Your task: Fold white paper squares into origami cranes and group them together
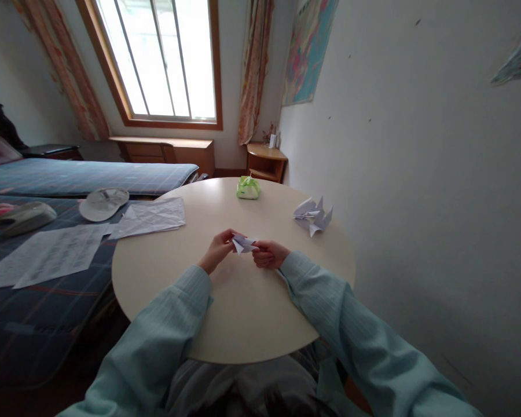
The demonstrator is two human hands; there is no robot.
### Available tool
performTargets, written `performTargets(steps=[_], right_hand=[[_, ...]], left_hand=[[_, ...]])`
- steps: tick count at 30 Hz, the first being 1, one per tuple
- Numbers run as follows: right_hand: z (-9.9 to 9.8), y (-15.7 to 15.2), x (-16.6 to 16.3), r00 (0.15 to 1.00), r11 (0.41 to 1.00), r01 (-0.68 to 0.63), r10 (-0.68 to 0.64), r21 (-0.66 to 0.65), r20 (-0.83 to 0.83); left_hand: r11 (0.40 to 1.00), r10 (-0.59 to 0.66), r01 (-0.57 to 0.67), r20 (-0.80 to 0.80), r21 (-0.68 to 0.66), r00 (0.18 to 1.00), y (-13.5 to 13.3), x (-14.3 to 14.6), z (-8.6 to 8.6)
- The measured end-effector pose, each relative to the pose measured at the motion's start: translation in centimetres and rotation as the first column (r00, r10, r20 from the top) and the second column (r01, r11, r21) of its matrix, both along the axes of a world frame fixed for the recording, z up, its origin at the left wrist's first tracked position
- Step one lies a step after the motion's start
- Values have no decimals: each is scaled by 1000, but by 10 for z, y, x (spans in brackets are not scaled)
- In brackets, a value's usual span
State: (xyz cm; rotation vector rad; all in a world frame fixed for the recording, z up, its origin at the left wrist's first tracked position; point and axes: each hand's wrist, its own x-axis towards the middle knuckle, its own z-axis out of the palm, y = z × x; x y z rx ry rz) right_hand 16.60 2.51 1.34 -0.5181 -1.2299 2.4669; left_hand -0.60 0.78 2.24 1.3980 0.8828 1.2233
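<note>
Between my two hands, above the middle of the round table, is a small folded piece of white paper with pointed flaps. My left hand pinches its left side between thumb and fingers. My right hand grips the right tip, with the other fingers curled in. On the right part of the table lie folded white paper shapes with sharp points, close together. The fingertips partly hide the edges of the paper I hold.
A green tissue pack stands at the table's far side. Creased paper sheets overlap the table's left edge. On the bed side lie printed sheets and a pale cap. A white wall runs along the right.
</note>
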Motion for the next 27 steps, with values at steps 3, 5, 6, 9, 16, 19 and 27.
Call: performTargets(steps=[3, 5, 6, 9, 16, 19, 27], right_hand=[[0, 0, -1, 999, 999, 28, -29, 33, 40], [-1, 1, -2, 995, 998, 41, -46, 51, 83], [-1, 1, -3, 993, 997, 48, -54, 60, 106], [-3, 2, -4, 982, 991, 90, -104, 95, 154], [-2, -1, -8, 930, 942, 249, -298, 226, 217], [-1, -1, -10, 889, 890, 332, -406, 314, 213], [0, 1, -10, 569, 376, 539, -822, 754, 3]], left_hand=[[1000, 27, -27, -26, -6, 999, 4, -1, -3], [999, 45, -46, -40, -12, 998, 7, -1, -6], [998, 52, -53, -43, -15, 998, 8, -1, -6], [997, 80, -81, -46, -18, 996, 10, -1, -8], [993, 103, -105, -35, -49, 994, 7, -1, -5], [992, 106, -108, -24, -66, 994, 5, 0, -3], [993, 91, -90, 11, -82, 996, 7, 0, -3]])
